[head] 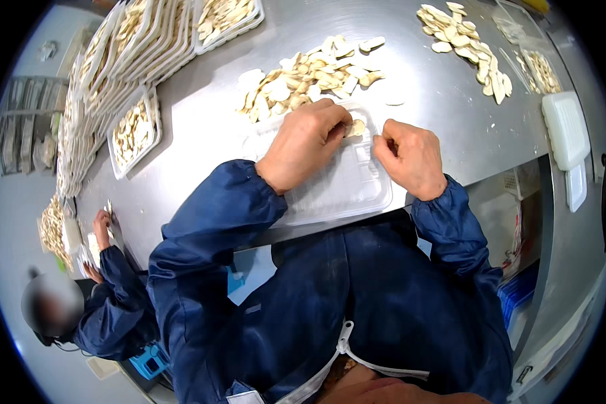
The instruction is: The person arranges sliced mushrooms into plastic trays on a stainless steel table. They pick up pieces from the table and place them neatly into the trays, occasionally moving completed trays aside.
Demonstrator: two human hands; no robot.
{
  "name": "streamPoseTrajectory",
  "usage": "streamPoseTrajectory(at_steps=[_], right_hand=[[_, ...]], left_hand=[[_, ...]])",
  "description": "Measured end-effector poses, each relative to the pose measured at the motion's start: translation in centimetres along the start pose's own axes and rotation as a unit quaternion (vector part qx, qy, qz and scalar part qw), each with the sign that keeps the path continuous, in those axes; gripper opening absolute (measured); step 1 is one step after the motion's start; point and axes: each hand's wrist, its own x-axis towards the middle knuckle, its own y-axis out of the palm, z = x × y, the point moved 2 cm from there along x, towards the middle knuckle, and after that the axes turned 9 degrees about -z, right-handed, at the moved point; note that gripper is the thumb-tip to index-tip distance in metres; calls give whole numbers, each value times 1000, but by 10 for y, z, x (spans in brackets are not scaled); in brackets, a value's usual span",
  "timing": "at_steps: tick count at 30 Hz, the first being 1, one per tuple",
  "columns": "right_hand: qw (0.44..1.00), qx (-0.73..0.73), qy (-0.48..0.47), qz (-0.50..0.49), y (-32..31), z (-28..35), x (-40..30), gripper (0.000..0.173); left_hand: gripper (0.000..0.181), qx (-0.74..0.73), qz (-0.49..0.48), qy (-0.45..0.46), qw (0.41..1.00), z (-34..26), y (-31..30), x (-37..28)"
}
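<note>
A clear plastic tray (343, 194) lies before me at the near edge of the steel table. My left hand (310, 139) reaches over it, thumb and fingers pinching a pale dried slice (356, 128) at the tray's far right corner. Just outside the right rim is my right hand (411, 154), its fingers curled in. Whether anything is inside that curl is hidden. Beyond the tray spreads a loose heap of pale dried slices (308, 76), and a single slice (395, 100) lies apart to its right.
Filled trays (146, 55) are stacked high at the left, with one filled tray (134, 132) beside them. A second slice pile (464, 43) lies far right, near a container of slices (540, 70) and white trays (565, 131). A co-worker (116, 308) works at lower left.
</note>
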Motion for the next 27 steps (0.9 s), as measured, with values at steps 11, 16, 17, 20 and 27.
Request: streamPoseTrajectory(at_steps=[11,16,17,20,27], right_hand=[[998,23,-52,-10,-6,-6,-12,18],[997,20,-72,-17,-6,-7,-11,18],[997,24,-71,-21,-5,-7,-11,18],[997,23,-68,-25,-5,-7,-11,18],[998,21,-58,-19,-5,-6,-12,18]], left_hand=[[16,158,-42,21,986,16,-37,24],[20,232,55,100,966,32,-19,33],[21,248,63,120,959,33,-18,34],[20,230,80,161,957,33,-14,42],[12,109,-19,73,991,28,-45,43]])
